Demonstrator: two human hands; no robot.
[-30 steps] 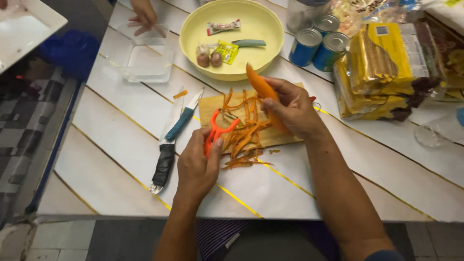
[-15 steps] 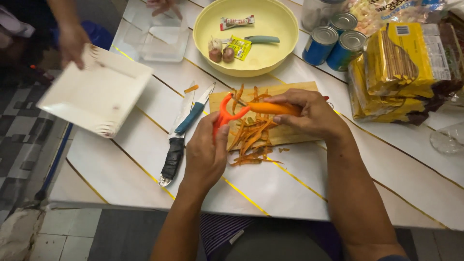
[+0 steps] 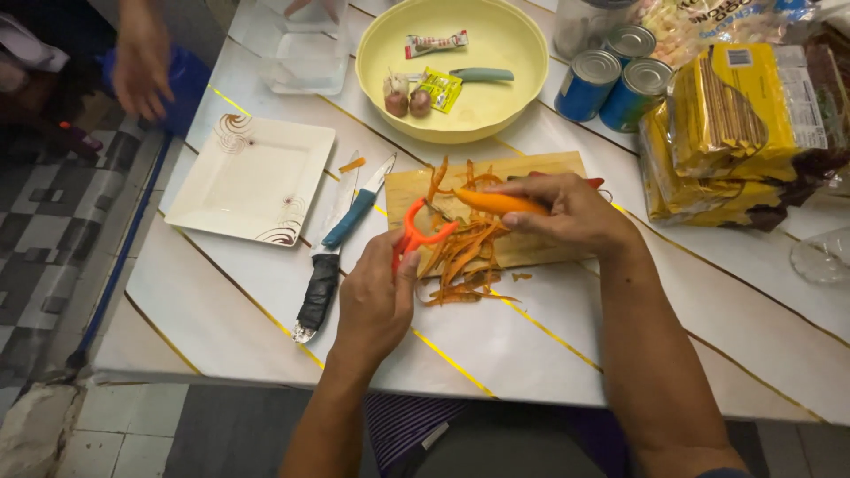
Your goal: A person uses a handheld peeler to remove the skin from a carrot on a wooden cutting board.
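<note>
A: Current step?
B: Peeling. Right hand [image 3: 575,217] grip closed on the carrot [image 3: 500,203], held level over the cutting board [image 3: 549,166]; left hand [image 3: 376,296] grip closed on the orange peeler [image 3: 414,235] at its tip.
A: Next move?
B: Likely a steady stroke along the carrot.
A: Changes?
B: The square white plate [image 3: 252,181] now rests on the desk [image 3: 531,341]; earlier another person held it.

table [image 3: 549,354]: white, thin gold lines | floor [image 3: 53,230]: grey-and-white checked tiles at left | light: even, indoor
</note>
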